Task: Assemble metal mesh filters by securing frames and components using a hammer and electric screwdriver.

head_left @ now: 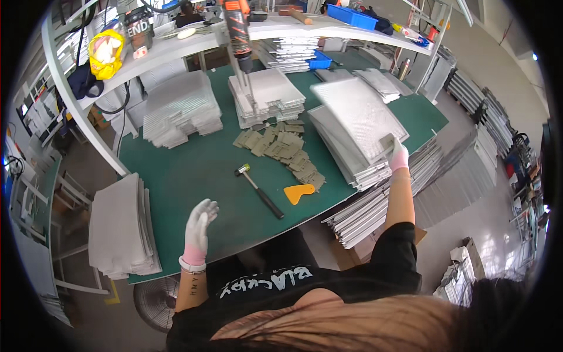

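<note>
My right hand (399, 156), in a white and pink glove, grips the near right corner of a pale perforated metal panel (359, 117). That panel sits askew over a stack of similar panels (333, 144). A small greyish piece shows beside the fingertips; whether I hold it too, I cannot tell. Above the table's front edge, my gloved left hand (199, 227) is open with nothing in it. Between the hands lie a mallet (260, 192) with a black handle, a yellow scraper (298, 193) and a spread pile of flat grey-green pieces (286, 146).
Panel stacks stand at the table's left corner (120, 226), back left (182, 108) and back middle (267, 94). A power screwdriver (239, 35) hangs over the green table (193, 176). Behind runs a white shelf (270, 28). More panels (366, 217) are piled below the right edge; a fan (155, 305) stands below left.
</note>
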Available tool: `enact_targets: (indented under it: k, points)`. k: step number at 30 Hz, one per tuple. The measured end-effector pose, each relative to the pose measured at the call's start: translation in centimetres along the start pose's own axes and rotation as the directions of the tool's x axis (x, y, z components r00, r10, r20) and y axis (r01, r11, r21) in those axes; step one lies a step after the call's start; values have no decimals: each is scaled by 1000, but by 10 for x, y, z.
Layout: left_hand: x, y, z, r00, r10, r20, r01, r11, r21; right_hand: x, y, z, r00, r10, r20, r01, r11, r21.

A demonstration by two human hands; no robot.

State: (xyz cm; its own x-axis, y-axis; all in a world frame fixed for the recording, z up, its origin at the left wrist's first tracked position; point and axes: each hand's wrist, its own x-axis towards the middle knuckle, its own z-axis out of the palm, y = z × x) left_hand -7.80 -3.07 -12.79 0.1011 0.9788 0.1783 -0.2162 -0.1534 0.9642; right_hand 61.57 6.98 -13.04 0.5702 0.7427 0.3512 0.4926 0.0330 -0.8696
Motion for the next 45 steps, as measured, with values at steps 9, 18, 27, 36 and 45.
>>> enact_targets:
  k: [9, 18, 27, 36, 45]
  points:
    - [-25, -39, 6, 975, -211, -74, 217, 973, 83, 43, -38, 7, 997, 45, -56, -72, 665, -743]
    - [-23, -57, 36, 947, -320, -30, 320, 932, 171, 84, -4, 16, 960, 214, 179, -40, 741, -671]
    - [43, -74, 121, 910, -267, 318, 221, 960, 173, 60, 10, -36, 946, 180, 271, -29, 876, -481]
    - [198, -149, 296, 934, -249, 255, 165, 936, 310, 58, 13, -10, 944, 122, 307, 79, 818, -569]
    - [259, -191, 377, 909, -381, 169, 408, 896, -174, 56, -16, -31, 745, 495, 446, -159, 782, -603]
